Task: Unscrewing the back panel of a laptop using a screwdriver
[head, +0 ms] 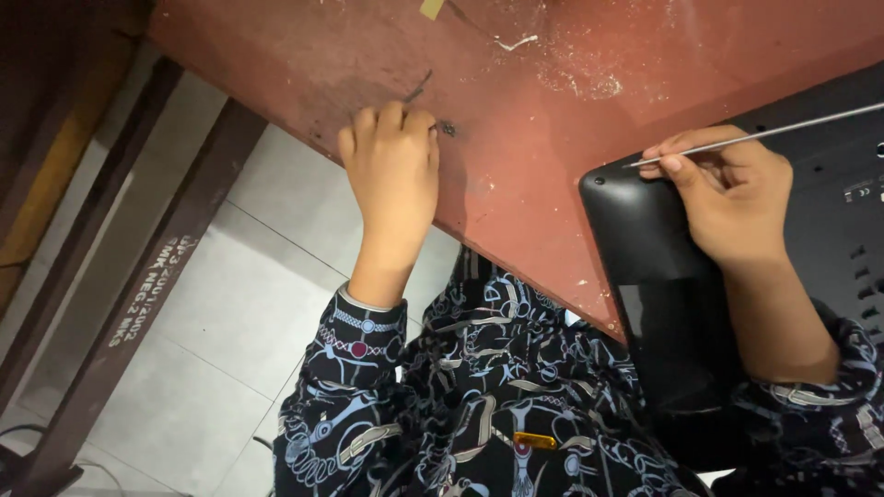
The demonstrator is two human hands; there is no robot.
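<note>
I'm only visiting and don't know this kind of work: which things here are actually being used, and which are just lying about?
In use:
- thin metal rod, pinched in the right hand
- black device, bottom side up, under that hand
- small dark bits at the left hand fingertips

Lying about:
- white debris on the red table
- tape scrap
- dark bench on the floor

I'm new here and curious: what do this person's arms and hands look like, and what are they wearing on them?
Both hands, the left hand and right hand, are bare, with no gloves. Long sleeves cover the arms to the wrists: dark fabric printed with pale chains and belts, with a patterned band at the cuff.
</note>
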